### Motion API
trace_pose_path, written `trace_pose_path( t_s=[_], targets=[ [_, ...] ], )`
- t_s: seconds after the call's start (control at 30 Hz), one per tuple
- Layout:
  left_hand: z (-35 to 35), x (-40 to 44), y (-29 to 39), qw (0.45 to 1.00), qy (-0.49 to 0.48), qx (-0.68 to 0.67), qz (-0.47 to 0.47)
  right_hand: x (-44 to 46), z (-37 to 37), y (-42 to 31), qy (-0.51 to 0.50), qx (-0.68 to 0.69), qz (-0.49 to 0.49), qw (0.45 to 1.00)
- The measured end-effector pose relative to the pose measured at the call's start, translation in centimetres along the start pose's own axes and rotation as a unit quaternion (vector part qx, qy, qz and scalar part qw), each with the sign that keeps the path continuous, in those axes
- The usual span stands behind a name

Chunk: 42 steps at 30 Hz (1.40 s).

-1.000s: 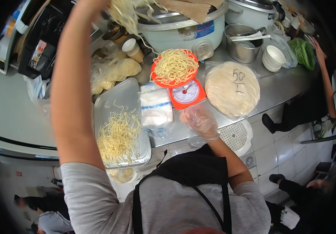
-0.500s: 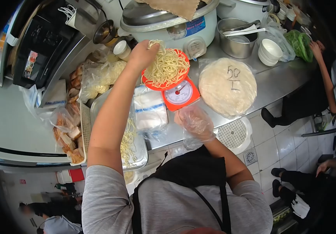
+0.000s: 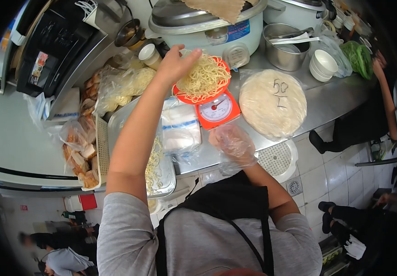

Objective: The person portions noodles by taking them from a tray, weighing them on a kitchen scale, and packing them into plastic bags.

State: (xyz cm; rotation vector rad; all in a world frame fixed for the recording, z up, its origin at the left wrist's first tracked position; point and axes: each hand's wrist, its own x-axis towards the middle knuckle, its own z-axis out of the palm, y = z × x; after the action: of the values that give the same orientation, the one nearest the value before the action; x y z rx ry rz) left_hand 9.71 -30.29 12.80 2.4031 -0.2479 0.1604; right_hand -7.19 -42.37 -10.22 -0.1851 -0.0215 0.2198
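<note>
My left hand [image 3: 180,66] is over the left edge of a pile of yellow noodles [image 3: 205,78], thumb and fingers apart, nothing gripped. The noodles are heaped on the orange pan [image 3: 226,82] of a dial kitchen scale [image 3: 217,109], some strands hanging near the rim. Clear, crumpled plastic covers my right hand [image 3: 233,141], just in front of the scale's base; it veils the fingers, so their pose is unclear. Left of the scale lies a stack of white plastic bags [image 3: 180,126]. A round, flat pack [image 3: 273,108] in clear wrap, marked "50", sits to its right.
A metal tray [image 3: 165,181] with loose noodles stands under my left forearm, beside a basket [image 3: 102,152] of bread-like pieces. Behind are a rice cooker [image 3: 198,34], a steel pot [image 3: 285,53] and white bowls [image 3: 323,65]. Another person's arm [image 3: 385,89] reaches to leafy greens [image 3: 356,60].
My left hand has let go of the noodles at the pile's edge and its fingers have spread. The right hand stays by the scale. The view has shifted slightly.
</note>
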Motion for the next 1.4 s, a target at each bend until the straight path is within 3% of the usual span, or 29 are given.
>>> trace_pose_path(
  t_s=[0.07,0.1,0.13,0.17,0.2,0.27,0.3,0.33,0.5,0.53,0.63,0.7,0.8,0.87,0.9,0.97,1.03,1.07,1.1,1.17,1.2,1.27,1.4],
  targets=[
    [-0.3,0.2,-1.4,0.995,0.051,-0.082,0.020,-0.1,1.1,-1.2,0.004,0.144,0.085,0.986],
    [-0.8,0.1,-2.1,0.989,0.091,-0.111,0.044,-0.1,1.5,-1.8,0.047,0.307,0.175,0.934],
    [-1.3,0.1,-2.8,0.979,0.131,-0.140,0.068,-0.1,1.5,-2.3,0.090,0.456,0.259,0.846],
    [-1.8,-0.5,-3.6,0.972,0.167,-0.160,0.048,0.2,0.6,-2.2,0.095,0.546,0.290,0.780],
    [-2.3,-1.7,-4.6,0.962,0.203,-0.180,0.028,0.1,-0.2,-2.0,0.089,0.527,0.279,0.798],
    [-2.7,-3.7,-8.9,0.984,0.150,-0.035,-0.090,-0.2,0.6,-1.1,0.046,0.173,0.154,0.972],
    [-1.6,-4.7,-13.1,0.988,0.093,0.050,-0.114,-0.3,0.9,-0.9,0.050,0.050,0.100,0.992],
    [-0.4,-5.8,-16.4,0.981,0.035,0.133,-0.139,-0.4,1.2,-0.9,0.048,0.006,0.090,0.995],
    [4.1,-11.5,-17.4,0.926,0.047,0.318,-0.200,-0.5,2.4,-1.2,0.036,-0.151,0.069,0.986],
    [4.4,-11.7,-18.7,0.932,0.090,0.293,-0.192,-0.5,2.6,-1.2,0.039,-0.161,0.070,0.984],
    [2.0,-12.3,-21.4,0.952,0.033,0.209,-0.223,-0.7,3.7,-1.1,0.070,-0.158,0.068,0.983],
    [-0.7,-14.2,-23.1,0.944,0.105,0.224,-0.217,-0.9,4.5,-0.9,0.095,-0.144,0.066,0.983],
    [-5.2,-17.1,-23.1,0.904,0.070,0.305,-0.293,-1.2,5.2,-0.7,0.124,-0.129,0.049,0.983],
    [-6.9,-18.5,-22.0,0.867,0.086,0.393,-0.294,-1.0,4.9,-0.5,0.085,-0.321,-0.045,0.942],
    [-6.9,-18.0,-21.3,0.904,0.117,0.340,-0.232,-0.9,4.0,-0.6,0.031,-0.504,-0.127,0.854],
    [-4.0,-15.7,-19.2,0.966,0.149,0.196,-0.079,-0.9,4.0,-0.8,-0.025,-0.681,-0.193,0.706],
    [1.4,-13.6,-17.3,0.987,0.066,0.147,-0.020,-1.3,5.2,-1.2,-0.027,-0.719,-0.172,0.673],
    [2.9,-12.8,-14.8,0.994,0.003,0.107,-0.026,-1.4,5.4,-0.9,0.013,-0.594,-0.127,0.794],
    [5.0,-12.3,-14.7,0.988,-0.034,0.151,0.008,-1.3,5.8,-0.3,0.053,-0.449,-0.079,0.889],
    [7.4,-11.7,-13.5,0.977,-0.068,0.199,-0.022,-1.0,5.1,-0.5,0.041,-0.485,-0.088,0.869],
    [8.3,-11.6,-13.3,0.978,-0.057,0.198,-0.023,-0.6,3.4,-1.2,-0.015,-0.655,-0.143,0.742],
    [9.3,-11.5,-13.6,0.983,-0.025,0.180,-0.033,-0.5,3.3,-1.2,-0.051,-0.783,-0.181,0.594],
    [8.1,-11.9,-15.5,0.995,0.071,0.038,-0.053,-1.0,3.9,-1.0,-0.015,-0.785,-0.175,0.594]
  ],
)
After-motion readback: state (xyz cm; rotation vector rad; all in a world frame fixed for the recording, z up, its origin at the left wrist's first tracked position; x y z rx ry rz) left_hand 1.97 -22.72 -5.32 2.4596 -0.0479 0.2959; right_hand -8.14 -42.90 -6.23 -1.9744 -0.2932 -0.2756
